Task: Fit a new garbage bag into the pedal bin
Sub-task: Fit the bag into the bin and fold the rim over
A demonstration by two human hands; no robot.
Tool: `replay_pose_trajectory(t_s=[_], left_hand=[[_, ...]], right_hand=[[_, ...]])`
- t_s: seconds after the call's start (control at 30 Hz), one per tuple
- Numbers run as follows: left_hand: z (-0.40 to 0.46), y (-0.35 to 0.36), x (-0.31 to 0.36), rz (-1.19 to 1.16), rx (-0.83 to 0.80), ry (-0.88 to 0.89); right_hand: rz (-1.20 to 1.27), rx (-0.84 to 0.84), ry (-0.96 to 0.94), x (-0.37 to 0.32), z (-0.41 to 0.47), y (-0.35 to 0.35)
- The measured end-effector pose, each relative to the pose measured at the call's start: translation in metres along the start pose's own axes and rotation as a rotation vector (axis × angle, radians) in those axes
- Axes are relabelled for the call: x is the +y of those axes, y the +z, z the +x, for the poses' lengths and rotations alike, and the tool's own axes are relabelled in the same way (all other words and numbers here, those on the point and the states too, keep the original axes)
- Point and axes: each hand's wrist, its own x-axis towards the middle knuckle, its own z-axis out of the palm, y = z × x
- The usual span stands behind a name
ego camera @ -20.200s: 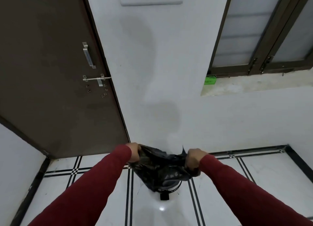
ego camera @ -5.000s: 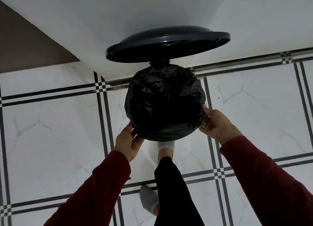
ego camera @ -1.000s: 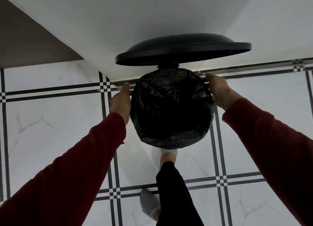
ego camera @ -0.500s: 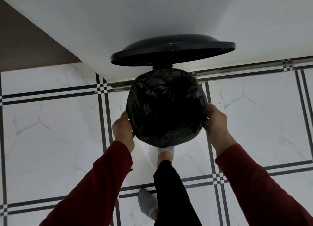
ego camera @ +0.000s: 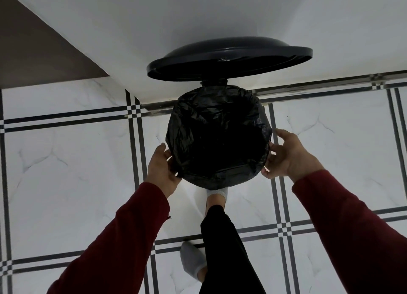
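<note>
The pedal bin stands by the wall with its round black lid point(ego camera: 229, 59) raised. A black garbage bag point(ego camera: 218, 135) lines the bin's mouth and is folded down over the rim, hiding the bin body. My left hand point(ego camera: 161, 170) grips the bag's folded edge at the near-left of the rim. On the near-right side, my right hand point(ego camera: 286, 157) pinches that same edge. My socked foot point(ego camera: 217, 196) is in front of the bin where the pedal is, the pedal itself hidden.
White marble floor tiles point(ego camera: 66, 166) with black stripe borders surround the bin. A white wall point(ego camera: 198, 18) rises directly behind it. A brown door point(ego camera: 33, 58) sits at the upper left. My other socked foot point(ego camera: 192, 263) stands behind on the floor.
Both hands have slid from the far sides of the rim toward its near side, still on the bag's folded edge. The lid has stayed up.
</note>
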Motion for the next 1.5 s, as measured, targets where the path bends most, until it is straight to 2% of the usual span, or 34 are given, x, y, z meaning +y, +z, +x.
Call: replay_pose_trajectory(t_s=[0.23, 0.33, 0.43, 0.53, 0.67, 0.77, 1.0, 1.13, 1.3, 1.37, 1.5], left_hand=[[-0.009, -0.008, -0.010, -0.006, -0.019, -0.001], [-0.011, -0.012, -0.016, 0.074, -0.009, 0.026], [-0.012, -0.017, -0.023, 0.118, 0.009, -0.077], [-0.014, -0.015, -0.031, -0.027, -0.061, -0.179], [-0.010, -0.007, -0.034, -0.242, -0.045, -0.132], [-0.009, -0.002, -0.033, -0.289, -0.033, -0.095], [-0.001, -0.002, -0.025, -0.106, -0.069, -0.031], [0.010, -0.008, -0.014, -0.009, -0.025, 0.014], [0.011, -0.013, -0.012, 0.228, 0.042, 0.204], [0.009, -0.013, -0.015, 0.247, 0.073, 0.257], [0.002, -0.011, -0.014, 0.182, 0.061, 0.230]], right_hand=[[0.191, -0.074, 0.009, 0.013, 0.000, 0.002], [0.132, -0.014, 0.000, 0.020, 0.002, -0.007], [0.164, -0.034, -0.024, 0.027, 0.000, -0.008], [0.197, -0.044, -0.037, 0.032, 0.000, -0.003], [0.296, -0.065, -0.082, 0.038, 0.006, 0.002], [0.325, -0.060, -0.098, 0.039, 0.004, 0.004], [0.273, 0.017, -0.146, 0.034, 0.004, 0.006], [0.264, 0.011, -0.193, 0.027, 0.009, 0.005], [0.264, 0.044, -0.202, 0.027, 0.007, 0.001], [0.261, 0.073, -0.250, 0.027, 0.009, -0.001], [0.168, 0.068, -0.302, 0.028, 0.004, -0.001]])
